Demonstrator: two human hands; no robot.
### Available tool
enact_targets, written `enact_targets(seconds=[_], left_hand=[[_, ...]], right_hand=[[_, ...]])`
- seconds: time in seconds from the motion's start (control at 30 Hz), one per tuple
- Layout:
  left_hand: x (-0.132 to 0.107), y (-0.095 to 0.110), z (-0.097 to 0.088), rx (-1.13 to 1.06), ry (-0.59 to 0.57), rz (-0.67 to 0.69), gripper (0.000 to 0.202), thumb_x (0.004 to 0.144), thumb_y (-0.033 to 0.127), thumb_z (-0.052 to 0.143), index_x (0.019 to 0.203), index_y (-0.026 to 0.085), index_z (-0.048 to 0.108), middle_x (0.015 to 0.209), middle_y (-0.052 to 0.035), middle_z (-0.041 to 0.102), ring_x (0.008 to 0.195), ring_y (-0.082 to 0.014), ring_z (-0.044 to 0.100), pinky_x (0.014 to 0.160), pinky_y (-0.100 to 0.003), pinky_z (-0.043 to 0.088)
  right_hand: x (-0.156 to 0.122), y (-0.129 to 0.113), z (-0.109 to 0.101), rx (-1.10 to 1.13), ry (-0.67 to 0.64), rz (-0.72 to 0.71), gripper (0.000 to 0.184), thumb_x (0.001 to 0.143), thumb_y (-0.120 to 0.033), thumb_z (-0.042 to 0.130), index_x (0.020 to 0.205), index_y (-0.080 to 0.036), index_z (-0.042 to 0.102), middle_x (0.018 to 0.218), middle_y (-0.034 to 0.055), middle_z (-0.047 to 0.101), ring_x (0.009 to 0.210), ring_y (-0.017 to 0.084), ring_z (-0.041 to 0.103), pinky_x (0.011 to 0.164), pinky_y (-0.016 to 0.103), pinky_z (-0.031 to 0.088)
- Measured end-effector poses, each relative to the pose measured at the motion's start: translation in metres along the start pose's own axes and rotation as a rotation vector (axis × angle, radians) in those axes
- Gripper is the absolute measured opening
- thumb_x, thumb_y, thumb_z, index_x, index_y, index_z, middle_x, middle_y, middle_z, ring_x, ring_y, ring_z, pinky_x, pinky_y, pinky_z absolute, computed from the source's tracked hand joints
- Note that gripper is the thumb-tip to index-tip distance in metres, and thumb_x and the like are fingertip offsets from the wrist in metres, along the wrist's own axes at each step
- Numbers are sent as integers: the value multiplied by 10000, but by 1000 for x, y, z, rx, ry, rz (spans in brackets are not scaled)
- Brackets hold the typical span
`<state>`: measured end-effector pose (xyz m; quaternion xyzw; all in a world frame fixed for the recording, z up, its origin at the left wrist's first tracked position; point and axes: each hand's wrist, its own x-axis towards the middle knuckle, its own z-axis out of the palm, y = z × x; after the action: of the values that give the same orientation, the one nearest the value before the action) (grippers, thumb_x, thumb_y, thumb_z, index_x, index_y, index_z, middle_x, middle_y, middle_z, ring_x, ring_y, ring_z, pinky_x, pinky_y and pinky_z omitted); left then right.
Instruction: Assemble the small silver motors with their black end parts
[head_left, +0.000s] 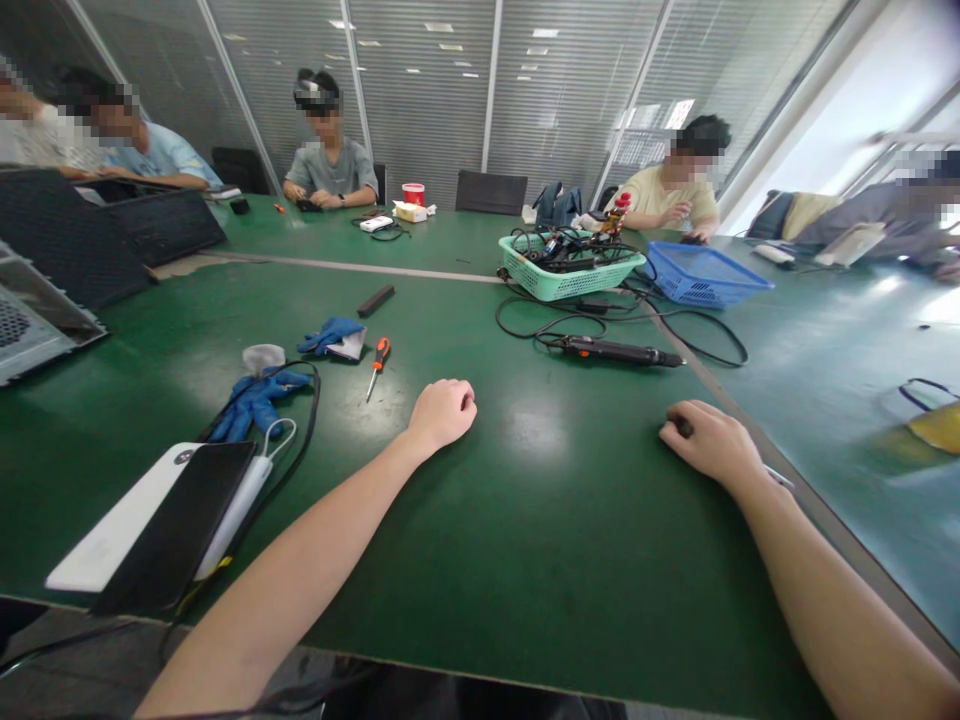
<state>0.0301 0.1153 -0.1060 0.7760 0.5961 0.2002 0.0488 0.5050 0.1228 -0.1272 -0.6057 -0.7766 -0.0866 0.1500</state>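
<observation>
My left hand (442,412) rests on the green table in a loose fist, and nothing shows between its fingers. To its left lies a screwdriver (381,354) with an orange and black handle, apart from the hand. My right hand (711,438) is closed farther right on the table; a small dark thing (682,426) shows at its curled fingers, too little of it to name. By the right wrist lies a thin silvery object (778,477), partly hidden. Beyond the hands is a black electric screwdriver (619,352) with a cable.
Blue gloves (259,405), a white power bank or box (124,515) and a black phone-like slab (180,525) lie left. A dark bar (376,301) is farther back. A green basket (574,280) of cables stands beside a blue basket (709,280). Several people sit around.
</observation>
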Motion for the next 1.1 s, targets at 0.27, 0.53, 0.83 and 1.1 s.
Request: enact_targets(seconds=[0.27,0.53,0.83,1.1], left_hand=[[0,-2,2,-1,13,17,172,881,174,544,903,215,710,943,-53,735,902,-219,652,852,-348,509],[1,-3,4,-9,19,25,171,874,170,538,895,210,703,937,-52,733,884,-218,645,832,-351,501],[3,-8,1,-50,-7,54,147,874,188,551,875,203,698,892,-52,717,833,-205,639,791,-332,498],[1,-12,-2,34,2,116,147,899,202,530,903,205,676,890,-61,706,823,-209,633,757,-329,482]], right_hand=[[0,0,0,-54,-26,77,210,844,-406,529,872,-232,644,935,50,681,776,215,611,614,319,402],[0,-2,-3,-57,-43,105,234,836,-417,517,850,-229,656,934,66,675,780,222,601,619,322,404],[-4,-2,-9,-18,-38,115,338,879,-498,538,1034,-240,691,1018,68,709,849,248,650,740,370,484],[-10,-2,-5,-30,-20,171,328,892,-461,512,996,-218,707,975,96,710,877,272,661,800,399,496]])
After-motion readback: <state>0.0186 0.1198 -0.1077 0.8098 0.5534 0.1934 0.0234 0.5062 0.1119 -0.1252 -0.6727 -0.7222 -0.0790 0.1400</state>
